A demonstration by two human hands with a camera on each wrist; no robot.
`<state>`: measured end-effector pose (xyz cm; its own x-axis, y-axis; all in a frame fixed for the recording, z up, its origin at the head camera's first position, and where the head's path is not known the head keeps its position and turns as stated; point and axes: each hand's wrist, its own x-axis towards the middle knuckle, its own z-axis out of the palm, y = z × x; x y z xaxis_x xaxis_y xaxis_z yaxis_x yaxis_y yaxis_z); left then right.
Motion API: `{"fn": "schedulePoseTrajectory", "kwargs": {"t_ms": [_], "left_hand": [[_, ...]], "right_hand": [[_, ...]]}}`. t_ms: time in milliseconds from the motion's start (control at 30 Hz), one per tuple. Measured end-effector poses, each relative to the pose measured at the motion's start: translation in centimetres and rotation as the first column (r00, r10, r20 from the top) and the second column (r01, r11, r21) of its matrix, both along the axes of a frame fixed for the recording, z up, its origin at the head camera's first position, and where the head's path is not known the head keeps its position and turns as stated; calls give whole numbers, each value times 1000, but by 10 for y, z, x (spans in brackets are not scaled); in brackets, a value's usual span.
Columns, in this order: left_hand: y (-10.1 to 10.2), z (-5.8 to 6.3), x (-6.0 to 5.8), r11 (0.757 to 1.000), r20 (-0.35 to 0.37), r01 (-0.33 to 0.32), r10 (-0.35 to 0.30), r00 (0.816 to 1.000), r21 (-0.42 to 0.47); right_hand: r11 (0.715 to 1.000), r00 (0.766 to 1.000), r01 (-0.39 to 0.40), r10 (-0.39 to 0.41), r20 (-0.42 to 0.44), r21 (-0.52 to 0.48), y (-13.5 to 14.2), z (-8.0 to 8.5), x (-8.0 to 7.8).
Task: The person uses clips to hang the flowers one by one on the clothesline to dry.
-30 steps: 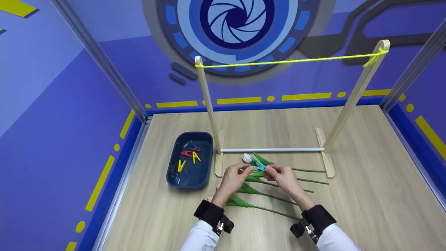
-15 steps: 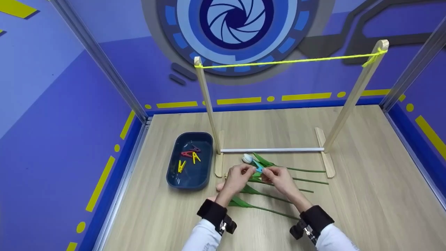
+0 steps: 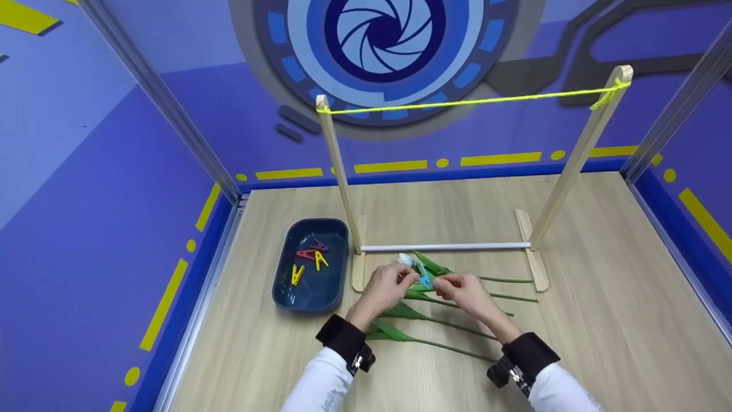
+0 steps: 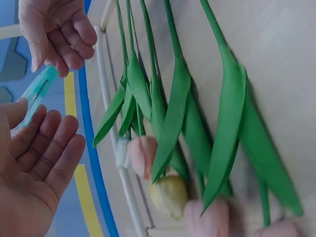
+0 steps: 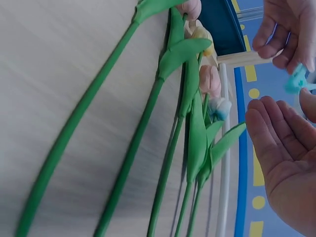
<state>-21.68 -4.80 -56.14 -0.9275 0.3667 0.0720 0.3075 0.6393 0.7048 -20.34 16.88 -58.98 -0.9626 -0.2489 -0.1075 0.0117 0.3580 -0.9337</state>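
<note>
A light blue clothespin (image 3: 424, 278) is between my two hands, above the tulips. My left hand (image 3: 386, 287) pinches one side of it with thumb and forefinger, and the other fingers spread loosely in the left wrist view. At the opposite end, my right hand (image 3: 466, 294) has its thumb and forefinger tips on the clothespin. Below lie several artificial tulips with green stems and leaves. A white-blue tulip (image 3: 406, 260) is nearest the rack; the left wrist view also has a yellow tulip (image 4: 169, 196) and pink tulips (image 4: 207, 217).
A dark blue tray (image 3: 310, 297) at left holds a red clothespin (image 3: 306, 254), a purple one and yellow clothespins (image 3: 297, 274). Behind the tulips stands a wooden rack (image 3: 572, 163) with a yellow string (image 3: 474, 102) across its top and a white rod (image 3: 446, 247) at its base.
The clothespin has turned from lying nearly level between the hands to a steeper slant. My hands have shifted only slightly, and the tulips stay put.
</note>
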Motion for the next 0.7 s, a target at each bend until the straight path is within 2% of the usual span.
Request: {"fn": "schedulePoseTrajectory", "kwargs": {"t_ms": [167,300,500,700], "left_hand": [[-6,6,-4,993,-81,43,-52,995,-113],[-10,7,-6,972,-152,80,-116,982,-222],[-12,8,-6,945,-251,91,-176,952,-315],[-11,8,-8,931,-285,87,-196,938,-354]], "right_hand": [[999,997,-23,26,-79,35,5,8,-5],[992,983,-42,63,-173,123,5,14,-9],[965,942,-106,175,-286,240,5,19,-13],[945,903,-119,230,-362,305,-2,22,-15]]}}
